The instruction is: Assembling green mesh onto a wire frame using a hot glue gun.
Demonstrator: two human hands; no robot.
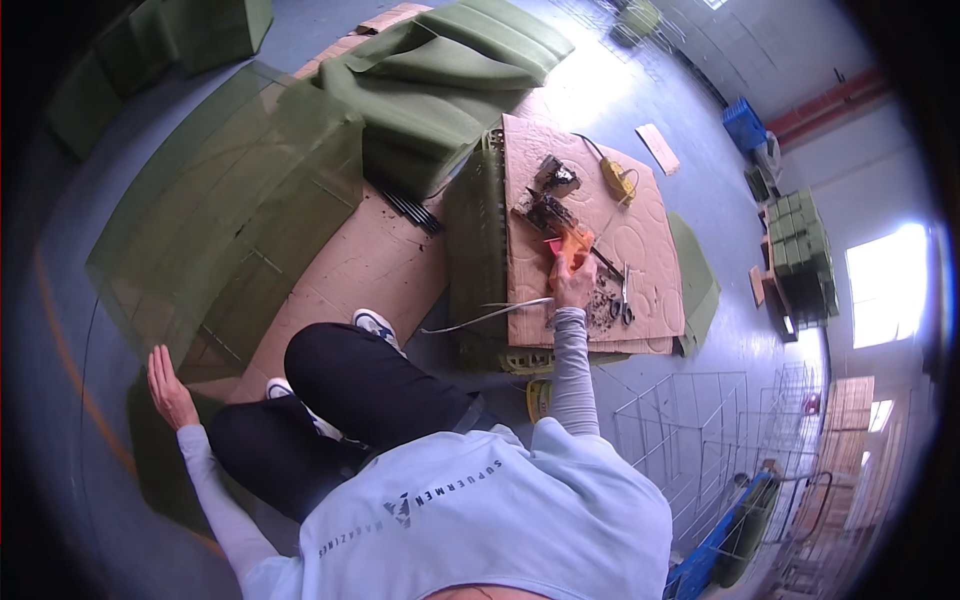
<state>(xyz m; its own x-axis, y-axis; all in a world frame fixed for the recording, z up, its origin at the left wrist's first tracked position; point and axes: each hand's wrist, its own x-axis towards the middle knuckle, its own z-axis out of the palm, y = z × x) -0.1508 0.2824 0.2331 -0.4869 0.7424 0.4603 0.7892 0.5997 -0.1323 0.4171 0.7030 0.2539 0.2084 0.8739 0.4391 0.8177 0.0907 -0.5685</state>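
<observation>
My right hand is wrapped round an orange glue gun with a red part, above a cardboard sheet. The gun's tip is close to a dark, crusted block there. Out on the left, my left hand has its fingers stretched out flat at the lower edge of a green mesh panel; whether it touches the mesh I cannot tell. Scissors with dark handles lie right of my right hand, among dark crumbs. A black stick lies just beyond them.
The cardboard rests on a green crate. A yellow power socket with a cord sits on it. Black sticks lie on floor cardboard. Folded green sheeting is heaped ahead. Wire frames stand at right.
</observation>
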